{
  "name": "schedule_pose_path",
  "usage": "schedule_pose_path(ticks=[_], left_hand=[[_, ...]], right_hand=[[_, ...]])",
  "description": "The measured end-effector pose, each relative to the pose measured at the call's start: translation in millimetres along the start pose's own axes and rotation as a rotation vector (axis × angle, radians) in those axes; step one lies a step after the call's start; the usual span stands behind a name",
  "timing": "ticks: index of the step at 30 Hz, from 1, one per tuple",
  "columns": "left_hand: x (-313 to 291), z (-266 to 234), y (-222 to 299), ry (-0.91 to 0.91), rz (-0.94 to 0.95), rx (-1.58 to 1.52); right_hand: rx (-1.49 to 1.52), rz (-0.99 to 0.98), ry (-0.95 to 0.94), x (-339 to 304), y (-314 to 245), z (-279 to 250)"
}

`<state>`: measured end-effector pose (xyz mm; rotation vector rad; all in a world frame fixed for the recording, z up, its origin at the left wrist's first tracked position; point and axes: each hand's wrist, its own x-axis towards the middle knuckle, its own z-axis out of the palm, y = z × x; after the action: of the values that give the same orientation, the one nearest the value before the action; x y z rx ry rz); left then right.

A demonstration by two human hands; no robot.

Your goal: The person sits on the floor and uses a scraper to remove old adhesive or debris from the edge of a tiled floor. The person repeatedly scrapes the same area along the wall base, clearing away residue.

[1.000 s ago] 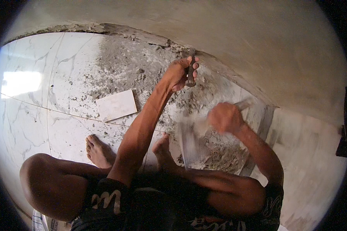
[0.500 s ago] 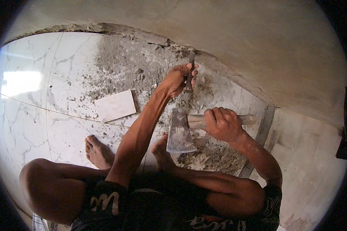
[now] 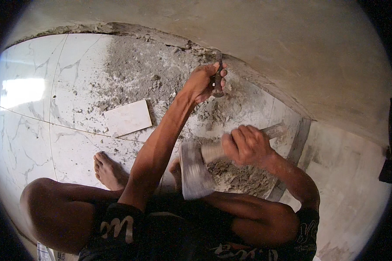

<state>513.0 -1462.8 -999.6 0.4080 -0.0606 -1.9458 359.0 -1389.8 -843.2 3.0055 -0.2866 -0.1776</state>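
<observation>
My left hand (image 3: pixel 203 81) is closed around a dark metal chisel (image 3: pixel 217 89), its tip toward the broken foot of the wall and its struck end toward me. In my right hand (image 3: pixel 247 145) is the wooden handle of an axe (image 3: pixel 195 172), gripped partway along. The axe head is blurred by motion and hangs over my right foot and thigh, apart from the chisel. Grey mortar rubble (image 3: pixel 139 65) lies along the wall base around the chisel.
A loose white tile piece (image 3: pixel 127 118) lies left of my left forearm. White marbled floor tiles (image 3: pixel 26 143) stretch to the left, with crumbs scattered over them. A plastered wall (image 3: pixel 292 52) rises ahead and to the right. More debris (image 3: pixel 239 176) is heaped below my right hand.
The axe has swung back toward my body, away from the chisel, with its head lower and further left. My left hand still holds the chisel near the wall, almost in place.
</observation>
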Motion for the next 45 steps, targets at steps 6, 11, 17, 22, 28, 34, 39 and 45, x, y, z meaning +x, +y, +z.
schedule_pose_path(ticks=[6,11,17,22,28,34,39,45], left_hand=[[1.5,2.6,0.4,-0.021,-0.018,0.011],[6.7,5.4,-6.2,-0.026,-0.008,-0.061],[6.6,3.1,-1.7,-0.031,-0.037,-0.091],[7.1,1.7,-5.6,-0.020,-0.008,-0.066],[7.9,5.1,-7.5,-0.008,-0.007,0.012],[1.5,-2.5,3.2,-0.012,-0.001,-0.019],[7.3,9.7,-4.0,0.003,-0.001,0.024],[2.5,5.5,3.3,0.010,-0.028,-0.021]], right_hand=[[-0.129,0.246,-0.168,-22.9,43.7,35.0],[0.035,0.047,0.017,-25.9,10.9,17.8],[-0.028,0.388,-0.155,-24.3,46.3,29.6],[0.086,0.063,0.094,-28.4,13.1,24.3],[0.012,0.284,-0.065,-34.7,49.1,35.4],[0.225,-0.018,0.221,-3.1,10.9,6.1],[0.079,0.429,-0.101,-27.1,55.5,31.0],[0.224,0.023,0.219,-19.9,24.1,14.5]])
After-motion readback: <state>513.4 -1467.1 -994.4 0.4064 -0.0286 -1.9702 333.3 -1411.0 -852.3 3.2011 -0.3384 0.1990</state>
